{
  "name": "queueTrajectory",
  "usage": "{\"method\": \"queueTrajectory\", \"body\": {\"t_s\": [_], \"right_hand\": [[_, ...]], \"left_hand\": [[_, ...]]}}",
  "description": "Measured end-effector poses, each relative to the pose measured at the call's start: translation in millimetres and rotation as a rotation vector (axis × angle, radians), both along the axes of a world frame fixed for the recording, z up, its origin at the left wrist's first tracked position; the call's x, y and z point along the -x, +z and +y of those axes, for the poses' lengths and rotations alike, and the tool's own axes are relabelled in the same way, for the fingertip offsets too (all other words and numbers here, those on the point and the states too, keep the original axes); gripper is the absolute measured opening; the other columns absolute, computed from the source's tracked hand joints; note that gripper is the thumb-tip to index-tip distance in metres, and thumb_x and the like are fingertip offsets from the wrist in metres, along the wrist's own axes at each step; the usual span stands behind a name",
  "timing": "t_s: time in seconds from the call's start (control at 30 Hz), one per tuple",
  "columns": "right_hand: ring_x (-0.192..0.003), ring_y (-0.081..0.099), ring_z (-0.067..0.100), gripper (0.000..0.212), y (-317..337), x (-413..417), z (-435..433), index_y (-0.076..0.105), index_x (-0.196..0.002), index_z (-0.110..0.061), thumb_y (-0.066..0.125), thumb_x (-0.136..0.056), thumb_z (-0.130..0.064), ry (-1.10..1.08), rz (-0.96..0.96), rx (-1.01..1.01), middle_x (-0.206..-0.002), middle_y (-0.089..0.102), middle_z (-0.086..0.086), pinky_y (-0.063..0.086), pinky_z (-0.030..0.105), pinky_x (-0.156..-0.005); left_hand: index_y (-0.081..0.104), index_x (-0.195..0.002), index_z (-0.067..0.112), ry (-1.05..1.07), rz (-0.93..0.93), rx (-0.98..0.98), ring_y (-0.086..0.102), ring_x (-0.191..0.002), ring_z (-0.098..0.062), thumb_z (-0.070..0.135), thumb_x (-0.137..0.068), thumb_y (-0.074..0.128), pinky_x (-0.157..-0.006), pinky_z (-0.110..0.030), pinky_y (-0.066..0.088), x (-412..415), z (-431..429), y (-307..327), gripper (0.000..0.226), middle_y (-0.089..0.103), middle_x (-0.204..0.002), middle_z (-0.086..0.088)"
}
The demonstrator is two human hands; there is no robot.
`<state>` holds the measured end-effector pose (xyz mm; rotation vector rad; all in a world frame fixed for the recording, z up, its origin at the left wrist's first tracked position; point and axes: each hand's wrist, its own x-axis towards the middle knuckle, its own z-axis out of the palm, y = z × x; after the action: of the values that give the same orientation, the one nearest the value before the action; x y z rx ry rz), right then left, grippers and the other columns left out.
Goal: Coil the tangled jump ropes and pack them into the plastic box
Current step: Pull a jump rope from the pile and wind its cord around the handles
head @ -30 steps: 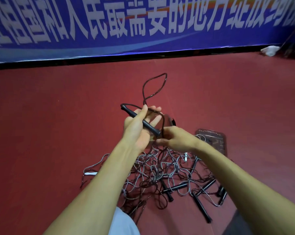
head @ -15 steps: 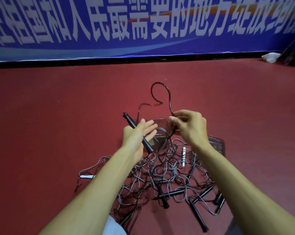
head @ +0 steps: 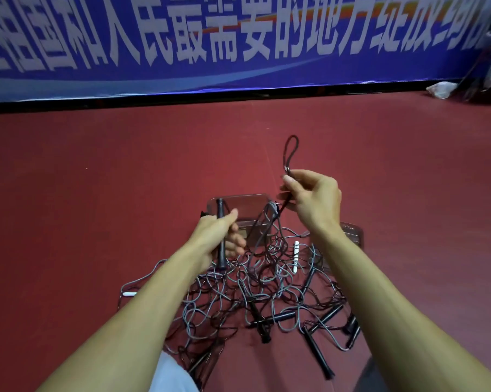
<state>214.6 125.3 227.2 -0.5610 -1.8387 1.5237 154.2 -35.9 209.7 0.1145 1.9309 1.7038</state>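
Two hands raised over one heap, no desk in use; all items lie on the red floor. Left hand: fingers curled round a black handle, held near upright. Right hand: thumb and forefinger pinching a dark cord, a narrow loop standing above the pinch and the remainder trailing down into the heap. Jump ropes: grey and dark cords with several black handles and a white handle, tangled, lying between the forearms. Plastic box: clear, apparently without ropes inside, just beyond the heap and behind the left hand. Second clear piece: right of the box, partly hidden by the right forearm; whether it is the lid cannot be told. Step in hand, as judged: freeing one rope and beginning its coil. Recommended handling: anchor the handle firmly, draw cord upward through a light pinch so it slides rather than cinches neighbouring strands, pause at any snag and lift the crossing loop clear, then lay even turns against the handle before boxing.
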Motion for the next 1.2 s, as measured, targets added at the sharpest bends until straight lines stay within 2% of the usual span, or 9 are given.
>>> {"method": "queueTrajectory", "body": {"t_s": [0.1,0.23,0.3,0.4,0.53,0.73,0.87,1.07,1.2], "right_hand": [[-0.08,0.073,0.016,0.016,2,2,-4,0.076,-0.101,-0.014,0.073,-0.085,-0.018,0.025,-0.01,-0.151,-0.087,0.076,0.003,0.059,0.043,-0.081],[-0.078,0.074,0.021,0.016,5,4,-10,0.077,-0.096,-0.017,0.077,-0.081,-0.022,0.05,0.074,-0.05,-0.083,0.076,0.005,0.06,0.044,-0.076],[-0.075,0.074,0.023,0.012,10,3,-11,0.076,-0.094,-0.019,0.076,-0.082,-0.019,0.041,0.141,0.032,-0.079,0.075,0.006,0.06,0.044,-0.072],[-0.07,0.073,0.025,0.016,15,2,-10,0.074,-0.099,-0.005,0.072,-0.085,-0.013,0.017,0.23,0.196,-0.074,0.071,0.006,0.06,0.038,-0.066],[-0.067,0.07,0.02,0.019,19,0,-9,0.07,-0.102,0.001,0.072,-0.086,-0.01,-0.028,0.3,0.348,-0.075,0.069,0.008,0.059,0.031,-0.063],[-0.071,0.07,0.017,0.013,18,0,-8,0.069,-0.089,-0.008,0.063,-0.094,-0.018,0.004,0.25,0.35,-0.077,0.068,0.008,0.058,0.027,-0.064],[-0.082,0.071,0.019,0.014,1,5,1,0.072,-0.078,-0.029,0.063,-0.088,-0.026,0.071,-0.026,0.001,-0.084,0.074,-0.002,0.057,0.05,-0.085],[-0.097,0.068,0.025,0.021,-13,3,-19,0.071,-0.097,-0.02,0.051,-0.096,-0.017,0.409,-0.434,-0.387,-0.097,0.074,0.003,0.052,0.05,-0.092],[-0.078,0.067,0.019,0.019,-10,1,-28,0.065,-0.09,-0.019,0.052,-0.098,-0.009,0.503,-0.351,-0.169,-0.093,0.07,0.003,0.055,0.043,-0.082]], "left_hand": [[0.067,-0.086,0.006,-0.003,0.041,-0.316,0.069,-0.068,-0.021,0.022,-0.1,0.053,-0.064,-0.026,0.057,-7,14,10,0.026,0.072,-0.076,-0.012],[0.071,-0.097,0.02,-0.03,0.35,-0.232,0.067,-0.097,-0.008,0.013,-0.098,0.055,-0.089,-0.021,0.05,-8,24,6,0.017,0.073,-0.101,0.003],[0.07,-0.095,0.023,-0.083,0.474,-0.104,0.062,-0.087,-0.001,0.016,-0.097,0.057,-0.084,-0.015,0.045,-9,23,2,0.014,0.069,-0.093,0.009],[0.067,-0.093,0.021,-0.208,0.613,0.038,0.05,-0.064,0.004,0.021,-0.098,0.056,-0.067,-0.015,0.04,-9,19,-5,0.012,0.058,-0.067,0.017],[0.07,-0.096,0.019,-0.236,0.702,0.202,0.064,-0.074,-0.011,0.023,-0.098,0.055,-0.078,-0.031,0.052,-3,12,-12,0.015,0.073,-0.083,0.007],[0.067,-0.092,0.01,-0.124,0.361,-0.039,0.073,-0.07,-0.024,0.01,-0.098,0.056,-0.066,-0.033,0.06,-9,11,-4,0.013,0.073,-0.081,-0.013],[0.065,-0.094,0.007,0.042,0.184,-0.291,0.073,-0.07,-0.024,0.01,-0.098,0.056,-0.064,-0.029,0.061,-10,11,8,0.011,0.072,-0.078,-0.01],[0.058,-0.095,0.004,0.213,-0.093,-0.69,0.073,-0.071,-0.024,0.011,-0.099,0.053,-0.064,-0.033,0.061,-5,8,26,0.01,0.072,-0.072,-0.008],[0.055,-0.093,0.005,0.269,-0.206,-0.932,0.074,-0.076,-0.025,0.011,-0.099,0.051,-0.067,-0.034,0.062,1,-3,34,0.009,0.073,-0.076,-0.01]]}}
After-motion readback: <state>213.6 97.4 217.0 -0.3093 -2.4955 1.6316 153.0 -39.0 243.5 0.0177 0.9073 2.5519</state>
